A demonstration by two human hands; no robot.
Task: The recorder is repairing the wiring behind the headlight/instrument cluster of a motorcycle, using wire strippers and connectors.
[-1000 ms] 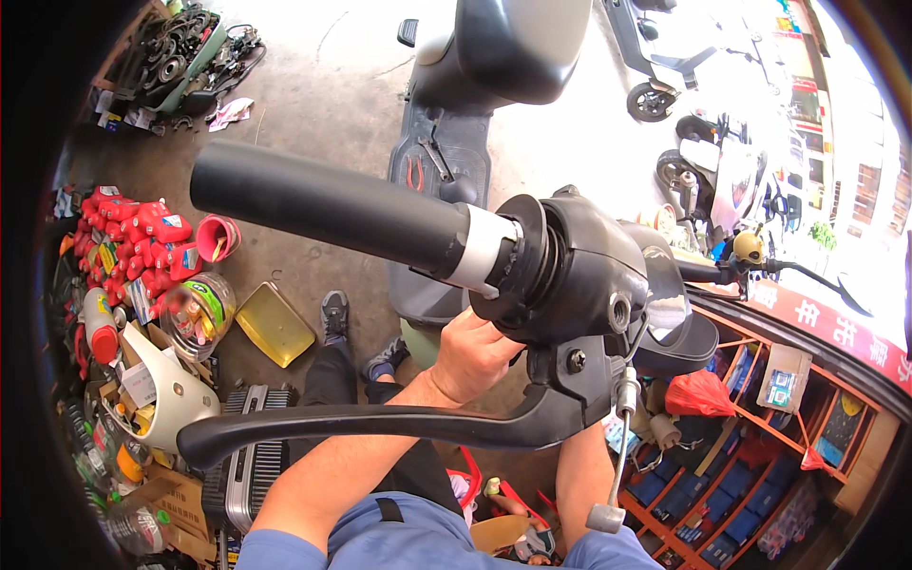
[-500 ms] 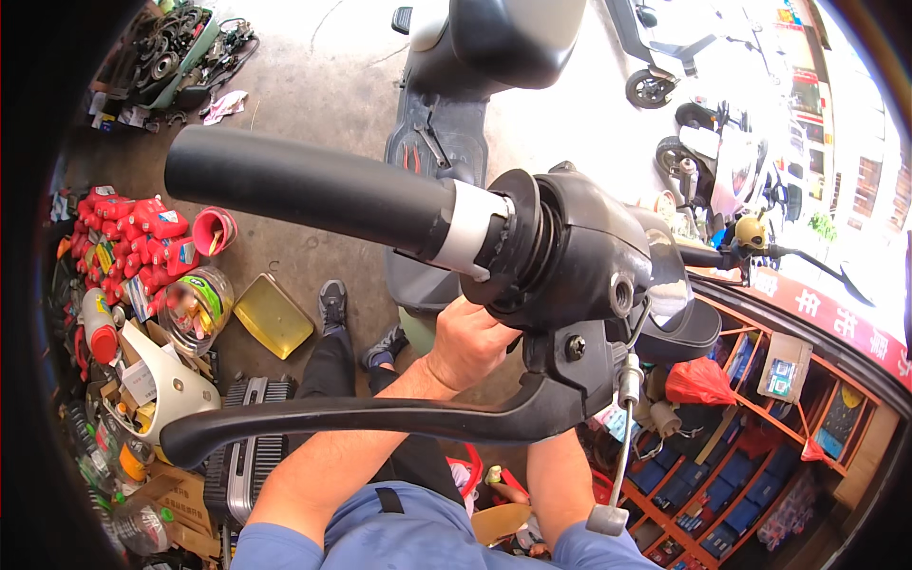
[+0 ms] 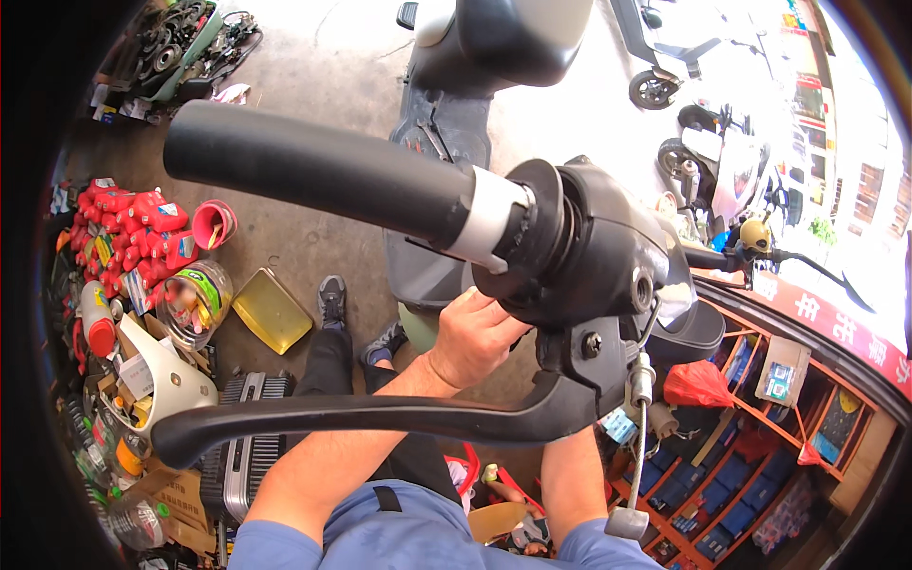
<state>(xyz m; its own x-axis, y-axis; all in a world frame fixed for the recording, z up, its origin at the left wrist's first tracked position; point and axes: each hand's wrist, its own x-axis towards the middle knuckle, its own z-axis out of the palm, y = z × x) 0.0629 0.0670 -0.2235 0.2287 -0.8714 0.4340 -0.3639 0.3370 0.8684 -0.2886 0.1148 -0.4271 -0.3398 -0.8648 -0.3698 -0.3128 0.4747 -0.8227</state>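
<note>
Close in front of me is a scooter handlebar with a black grip, a white band and a black switch housing. Its black brake lever crosses over my forearms. A brake cable hangs from the lever bracket. My left hand is closed, its fingertips tucked beneath the housing; whatever they pinch is hidden. My right forearm rises behind the bracket, which covers that hand.
Scooter bodywork and its footboard lie beyond the handlebar. To the left are red bottles, a clear jar, a yellow tray and a ribbed case. Orange shelving with boxes stands right.
The handlebar, with its housing and lever, has shifted slightly right in view, and the grip slopes more steeply. My left hand and right forearm have moved a little to the right.
</note>
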